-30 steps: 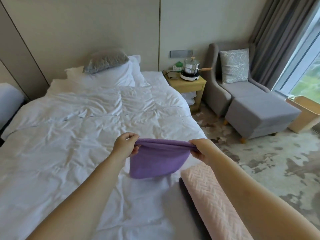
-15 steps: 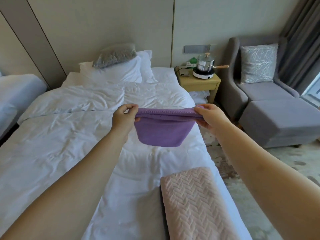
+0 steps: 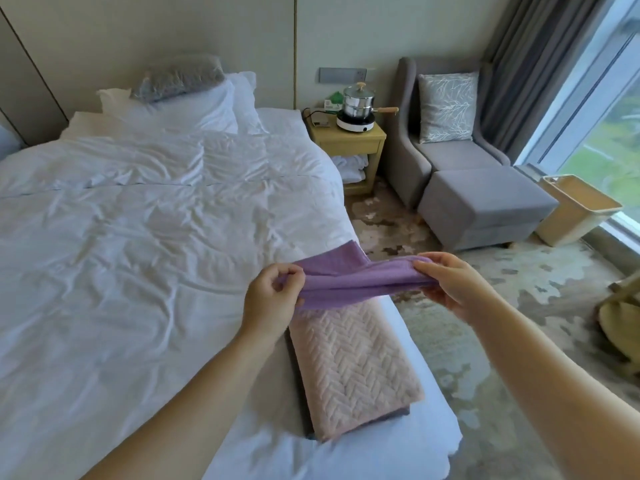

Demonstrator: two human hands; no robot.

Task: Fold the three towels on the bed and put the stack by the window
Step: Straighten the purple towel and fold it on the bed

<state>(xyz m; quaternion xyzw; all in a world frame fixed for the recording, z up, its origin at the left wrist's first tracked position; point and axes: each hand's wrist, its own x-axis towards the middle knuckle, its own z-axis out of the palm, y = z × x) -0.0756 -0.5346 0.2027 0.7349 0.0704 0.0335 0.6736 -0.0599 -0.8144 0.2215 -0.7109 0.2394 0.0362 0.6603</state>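
Both hands grip a purple towel point(image 3: 349, 277) that is folded into a narrow band and stretched between them above the right edge of the bed point(image 3: 138, 244). The left hand point(image 3: 268, 299) is closed on the towel's left end, thumb and curled fingers pinching the fabric; the right hand point(image 3: 450, 284) pinches the right end between thumb and fingers, with the palm turned partly up. The far part of the towel lies back over the white cover, and its near edge hangs just over the far end of a pink towel point(image 3: 353, 368) with a herringbone weave. That pink towel lies folded flat near the right edge of the bed, resting on a dark grey towel point(image 3: 298, 382) of which only a thin strip along the left and near sides shows. The bed cover is rumpled, with white pillows point(image 3: 194, 109) and a grey cushion point(image 3: 176, 77) at the head. Beside the bed stands a wooden nightstand point(image 3: 346, 140) bearing a steel pot point(image 3: 358, 102) on a small white hob. Further right are a grey armchair point(image 3: 446, 147) with a patterned cushion and a grey footstool point(image 3: 485, 202) touching it in front. A beige bin point(image 3: 578, 209) stands on the carpet by the window point(image 3: 602, 109), well apart from the towels.
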